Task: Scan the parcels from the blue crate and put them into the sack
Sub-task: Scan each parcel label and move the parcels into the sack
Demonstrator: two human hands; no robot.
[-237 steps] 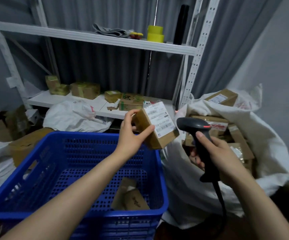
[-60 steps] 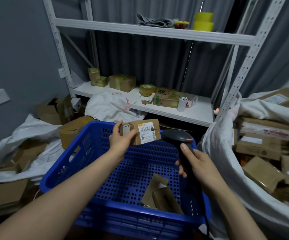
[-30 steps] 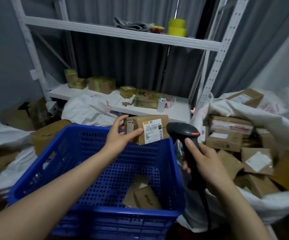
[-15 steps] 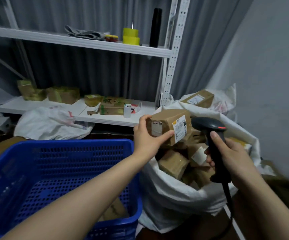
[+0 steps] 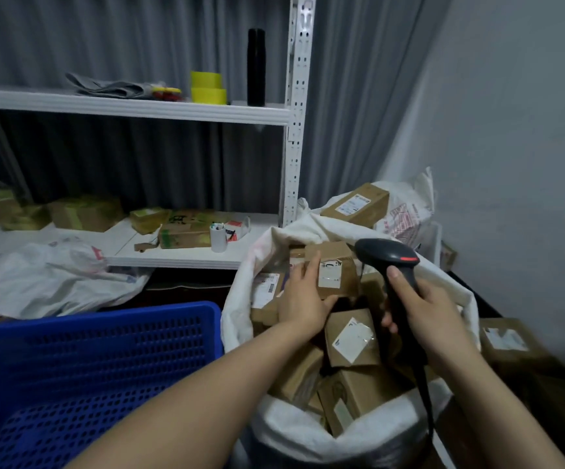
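The left forearm reaches from the near left across the corner of the blue crate to the open mouth of the white sack. The left hand has its grip clamped on a brown parcel, fingers up its left side and thumb under its near edge. The parcel is inside the sack's mouth, over the other boxes piled there; whether it touches them I cannot tell.

The right hand has its grip clamped round the handle of a black scanner, one finger laid up the handle toward the head. The head, with a red strip on top, sits just right of the parcel.

The parcel's white label carries a dark mark, too blurred to read. A labelled box lies below it, its print also unreadable.
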